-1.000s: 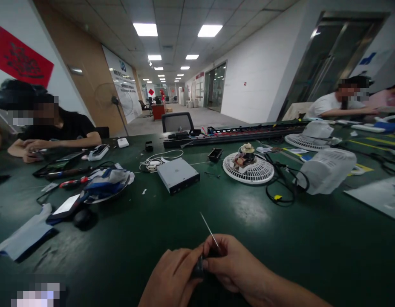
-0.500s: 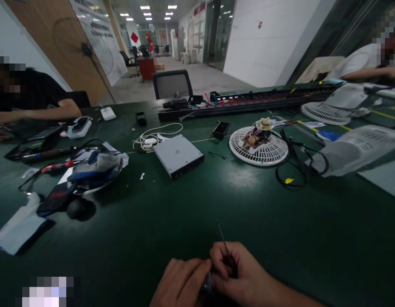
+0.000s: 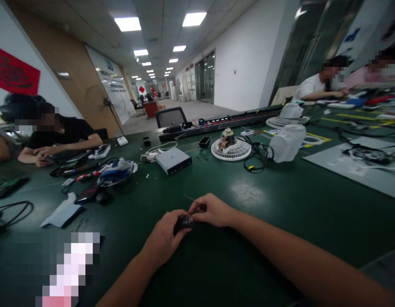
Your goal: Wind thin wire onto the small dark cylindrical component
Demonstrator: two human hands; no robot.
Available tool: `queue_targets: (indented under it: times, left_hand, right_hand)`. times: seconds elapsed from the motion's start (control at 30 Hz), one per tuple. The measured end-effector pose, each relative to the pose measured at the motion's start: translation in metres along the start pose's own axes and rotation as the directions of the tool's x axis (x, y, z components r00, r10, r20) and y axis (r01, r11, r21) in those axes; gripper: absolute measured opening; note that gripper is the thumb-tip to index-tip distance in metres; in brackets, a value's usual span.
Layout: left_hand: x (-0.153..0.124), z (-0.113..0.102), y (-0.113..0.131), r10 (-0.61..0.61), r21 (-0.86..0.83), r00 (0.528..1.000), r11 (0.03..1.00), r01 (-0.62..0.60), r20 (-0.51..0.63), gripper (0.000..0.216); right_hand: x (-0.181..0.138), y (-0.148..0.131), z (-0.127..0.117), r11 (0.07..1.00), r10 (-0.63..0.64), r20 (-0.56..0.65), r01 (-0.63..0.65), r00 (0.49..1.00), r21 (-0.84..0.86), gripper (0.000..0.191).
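both hands sit higher in our view than half a second ago, with more forearm showing, and the thin rod (image 3: 191,198) has swung from near upright to a low slant toward the left. we find the left hand (image 3: 165,233) with its grip closed around a small dark part (image 3: 185,221), thumb on the near side. we note the right hand (image 3: 216,211) just beside it, its grip pinching the rod between thumb and fingers, the bare end pointing away from the dark part. whether the right fingertips touch that part, we cannot tell. we place both hands over the near middle of the green worktop (image 3: 213,183).

beyond them we record a silver disc drive (image 3: 174,160), white cable (image 3: 149,156) at its left, a small black box (image 3: 204,142), and a white fan grille (image 3: 245,152) bearing a motor (image 3: 228,135). right of the grille stands a pale plastic cover (image 3: 287,144), with black cord (image 3: 258,148) between. to the left we list crumpled blue and grey cloth (image 3: 116,171), a black ball (image 3: 103,197) and a pale blue sheet (image 3: 61,211).
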State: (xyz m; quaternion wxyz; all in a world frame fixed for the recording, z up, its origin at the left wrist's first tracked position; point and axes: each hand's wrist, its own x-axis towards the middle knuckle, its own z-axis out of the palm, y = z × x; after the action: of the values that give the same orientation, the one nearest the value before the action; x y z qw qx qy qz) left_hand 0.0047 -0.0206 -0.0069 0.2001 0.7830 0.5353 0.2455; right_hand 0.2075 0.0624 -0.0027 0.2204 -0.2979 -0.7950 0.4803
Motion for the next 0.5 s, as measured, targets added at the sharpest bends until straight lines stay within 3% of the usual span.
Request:
queue_targets:
  times: [0.13,0.27,0.4,0.5]
  left_hand:
    - [0.002,-0.005,0.003,-0.051,-0.041,0.998,0.998,0.05,-0.025,0.027]
    - [0.002,-0.01,0.006,-0.007,-0.005,0.999,1.0,0.007,0.033,0.03]
    - [0.003,-0.012,0.003,-0.02,0.047,0.999,0.999,0.018,0.036,0.03]
    - [0.006,-0.012,-0.002,-0.063,0.083,0.998,0.995,0.062,0.011,0.026]
  right_hand:
    - [0.002,-0.003,0.003,0.967,-0.098,-0.051,0.084,0.994,-0.239,0.026]
    - [0.002,-0.009,0.005,0.867,-0.102,-0.041,0.068,0.994,-0.493,0.026]
    - [0.0,-0.013,0.001,0.846,-0.129,0.015,0.118,0.992,-0.52,0.029]
    - [-0.002,-0.013,-0.009,0.863,-0.172,-0.051,0.126,0.984,-0.489,0.027]
